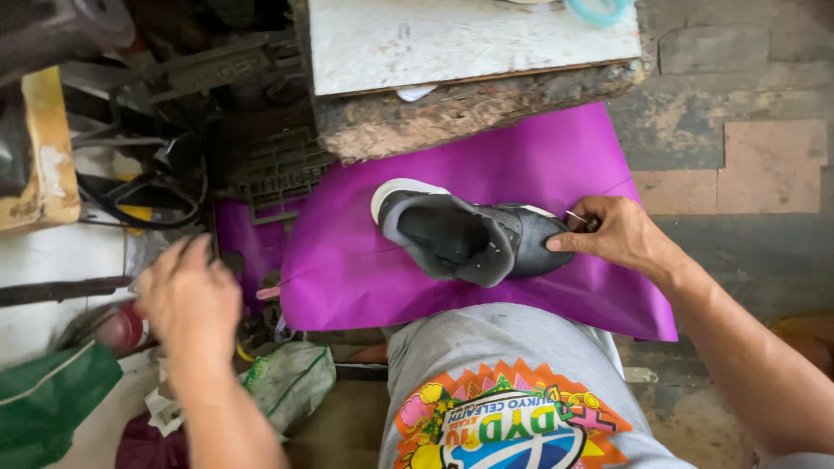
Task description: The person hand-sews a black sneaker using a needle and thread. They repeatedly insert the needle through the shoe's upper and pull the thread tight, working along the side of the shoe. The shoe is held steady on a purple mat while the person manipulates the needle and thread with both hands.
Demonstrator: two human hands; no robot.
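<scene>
A dark grey shoe with a white sole (469,236) lies on my lap over a purple sheet (365,269). My right hand (612,233) grips the shoe's toe end, thumb pressed on the upper, and a thin needle or thread shows at its fingers. A fine thread runs from the shoe leftwards across the sheet. My left hand (187,295) is out to the left, blurred, fingers curled over a cluttered pile of small items; whether it holds anything is hidden.
A worn wooden block topped by a white board (469,43) stands just beyond the shoe. Dark machine parts and cables (200,130) fill the upper left. A green bag (48,399) and a crumpled plastic bag (291,382) lie lower left. Tiled floor at right.
</scene>
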